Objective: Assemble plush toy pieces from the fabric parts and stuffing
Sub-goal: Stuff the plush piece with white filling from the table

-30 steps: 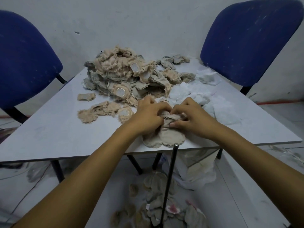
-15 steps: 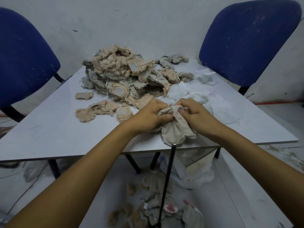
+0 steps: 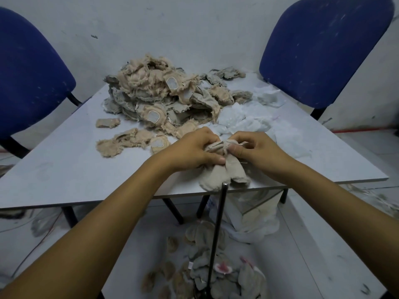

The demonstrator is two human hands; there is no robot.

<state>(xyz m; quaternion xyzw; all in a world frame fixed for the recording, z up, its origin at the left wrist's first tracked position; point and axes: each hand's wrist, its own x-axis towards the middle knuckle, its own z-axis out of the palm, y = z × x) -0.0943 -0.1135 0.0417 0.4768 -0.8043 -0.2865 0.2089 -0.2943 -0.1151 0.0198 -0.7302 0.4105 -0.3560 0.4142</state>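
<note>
- At the near edge of the table (image 3: 64, 169), both hands pinch one beige fabric piece (image 3: 224, 173): the left hand (image 3: 192, 149) curls round its bunched top with the thumb pressed on the cloth, and the right hand (image 3: 257, 152) nips the same gathered top between thumb and fingers.
- The piece is soft, matte and limp, with raw edges; its rounded lower lobes lie on the table and reach the near edge.
- Toward the far edge sits a pile of cut parts (image 3: 164, 98), tan and grey, fuzzy and frayed at the rims; several bear a pale rounded patch outlined in light stitching.
- Loose tan scraps (image 3: 127, 141) lie left of the hands, well apart from the held piece.
- White fluffy stuffing (image 3: 244, 124) spreads just behind the hands and toward the far right corner.
- No writing can be read anywhere.
- A thin black rod (image 3: 218, 229) stands upright before the near edge, its tip overlapping the lower rim of the fabric piece.
- Below it on the floor lies a heap of finished pieces (image 3: 207, 270), grey-beige, one with a pink mark.
- Two blue chairs (image 3: 323, 46) with speckled cloth flank the far corners.
</note>
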